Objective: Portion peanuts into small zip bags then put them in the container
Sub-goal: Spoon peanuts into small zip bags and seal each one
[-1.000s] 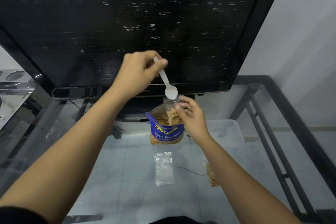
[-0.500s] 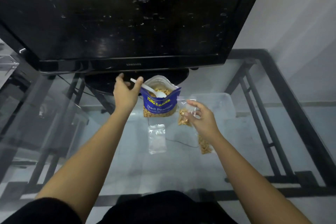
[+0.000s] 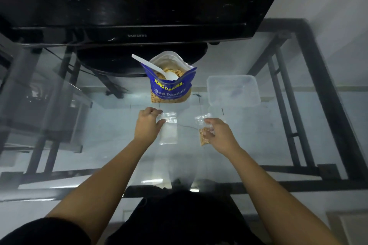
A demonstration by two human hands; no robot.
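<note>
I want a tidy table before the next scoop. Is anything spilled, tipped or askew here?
No spill shows. The blue peanut pouch stands upright and open, with the white plastic spoon left propped in its mouth, handle jutting out to the left. The clear lidded container is shut. The small filled zip bag sits in the right hand.

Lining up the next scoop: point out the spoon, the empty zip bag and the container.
white plastic spoon (image 3: 148, 64), head view, mid handle.
empty zip bag (image 3: 169, 133), head view, clear middle panel.
clear plastic container (image 3: 233, 90), head view, bare floor.

"TONG GARDEN" peanut bag (image 3: 169, 90); "SAMSUNG" television (image 3: 137, 35)
</note>
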